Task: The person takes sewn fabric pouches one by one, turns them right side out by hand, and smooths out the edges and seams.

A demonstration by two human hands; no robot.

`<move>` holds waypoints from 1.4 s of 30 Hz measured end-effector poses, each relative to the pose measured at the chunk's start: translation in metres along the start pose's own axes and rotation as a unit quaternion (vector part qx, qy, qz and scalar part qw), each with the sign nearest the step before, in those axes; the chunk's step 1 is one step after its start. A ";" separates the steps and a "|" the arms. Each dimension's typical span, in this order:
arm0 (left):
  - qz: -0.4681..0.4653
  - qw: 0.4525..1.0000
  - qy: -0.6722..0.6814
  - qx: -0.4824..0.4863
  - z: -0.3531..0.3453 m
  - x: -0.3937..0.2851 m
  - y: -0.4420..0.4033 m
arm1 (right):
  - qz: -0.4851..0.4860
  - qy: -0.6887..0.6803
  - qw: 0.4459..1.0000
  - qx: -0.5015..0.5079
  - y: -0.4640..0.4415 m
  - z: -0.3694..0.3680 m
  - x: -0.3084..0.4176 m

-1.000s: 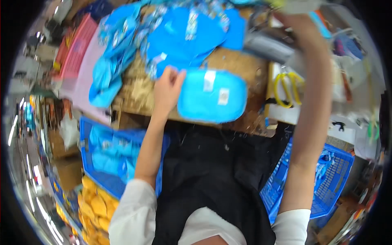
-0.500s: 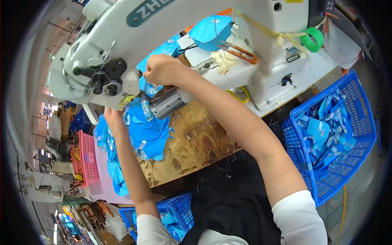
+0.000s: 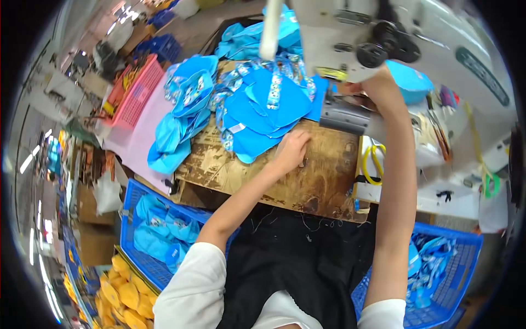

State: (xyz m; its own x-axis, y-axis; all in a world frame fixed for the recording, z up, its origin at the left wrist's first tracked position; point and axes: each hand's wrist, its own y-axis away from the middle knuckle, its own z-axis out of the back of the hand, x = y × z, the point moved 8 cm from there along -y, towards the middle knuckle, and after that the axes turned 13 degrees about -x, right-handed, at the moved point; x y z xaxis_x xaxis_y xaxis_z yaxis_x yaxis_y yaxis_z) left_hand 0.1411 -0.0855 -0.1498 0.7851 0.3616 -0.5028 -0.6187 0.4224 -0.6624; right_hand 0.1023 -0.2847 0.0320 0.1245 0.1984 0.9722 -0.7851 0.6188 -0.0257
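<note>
My left hand point(image 3: 294, 148) is over the wooden tabletop, at the near edge of a stack of blue fabric pieces point(image 3: 263, 112). Its fingers are curled in, and whatever they may hold is hidden. My right hand point(image 3: 379, 90) reaches behind the metal cylinder bed point(image 3: 345, 116) of the sewing machine point(image 3: 350, 33). Its fingers are bent close to the needle area and partly hidden, so I cannot make out what they hold. A flat blue piece point(image 3: 317, 98) lies at the left end of the bed. Printed strips point(image 3: 274, 90) trail across the stack.
Orange-handled snips point(image 3: 440, 134) and yellow-handled scissors point(image 3: 372, 164) lie right of the bed. Blue crates point(image 3: 134, 219) with blue fabric stand below the table on both sides. A pink basket point(image 3: 137, 90) is at left, above yellow pieces point(image 3: 123, 293) on the floor.
The view has swung left, so the machine now sits farther right. My left hand has drawn back from the needle area to the stack's near edge. My right hand stays by the machine.
</note>
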 end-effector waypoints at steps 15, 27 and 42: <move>-0.023 0.944 -0.235 -0.229 0.056 0.033 -0.050 | 0.141 -0.047 0.974 -0.173 -0.028 0.054 -0.033; 0.388 0.772 0.495 -0.091 0.059 -0.032 0.025 | 0.383 0.214 0.889 -0.129 0.169 -0.071 -0.070; 0.341 0.919 0.196 -0.032 0.097 0.037 0.030 | -0.052 -0.254 0.956 -0.137 0.220 -0.045 -0.192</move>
State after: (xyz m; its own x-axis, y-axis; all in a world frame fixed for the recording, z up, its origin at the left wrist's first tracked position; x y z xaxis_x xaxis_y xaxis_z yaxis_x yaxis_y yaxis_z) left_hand 0.1489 0.0209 -0.1339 0.1723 0.1920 -0.9662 -0.9774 0.1551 -0.1435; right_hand -0.0672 -0.1521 -0.1707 -0.1723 -0.2269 0.9586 -0.5880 0.8044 0.0847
